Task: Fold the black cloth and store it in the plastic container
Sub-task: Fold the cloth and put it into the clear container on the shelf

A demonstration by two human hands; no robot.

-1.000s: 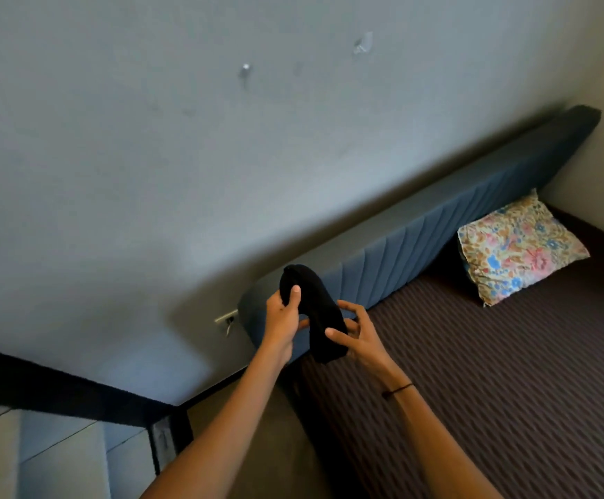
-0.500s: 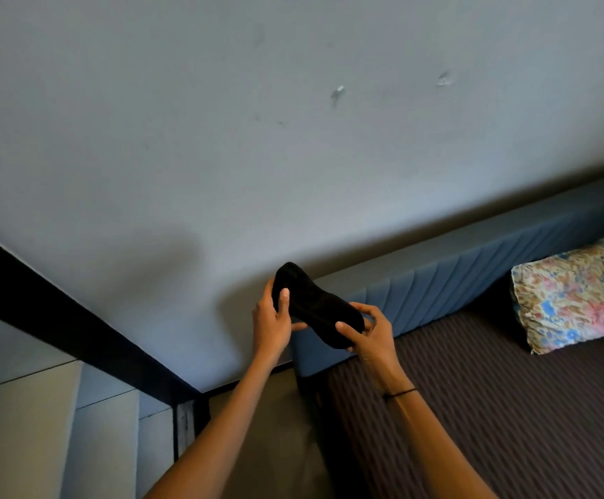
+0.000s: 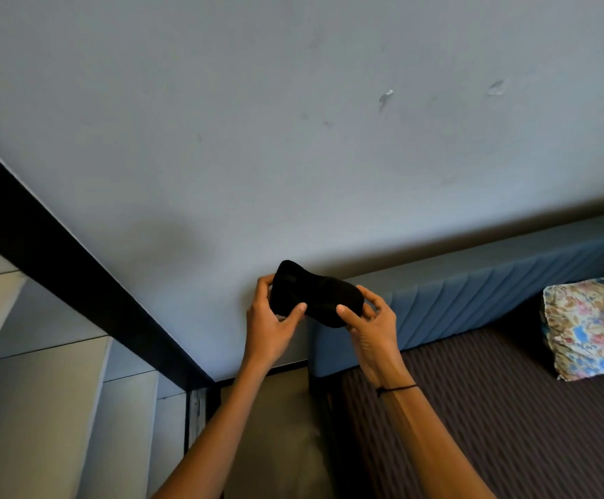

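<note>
The black cloth [image 3: 316, 295] is a small, thick folded bundle held up in the air in front of the wall. My left hand [image 3: 270, 324] grips its left end, thumb across the front. At the right end my right hand [image 3: 370, 324] pinches the cloth between thumb and fingers. The bundle lies roughly level between both hands. No plastic container is in view.
A grey wall [image 3: 293, 138] fills most of the view. A bed with a blue padded headboard [image 3: 473, 300] and a dark striped cover [image 3: 509, 426] lies at the right, with a floral pillow [image 3: 588, 325] on it. A black beam [image 3: 77, 282] and pale panels stand at the left.
The view has swung left, so the bed and pillow have slid right. Both hands have turned the cloth from nearly upright to roughly level, keeping hold of it.
</note>
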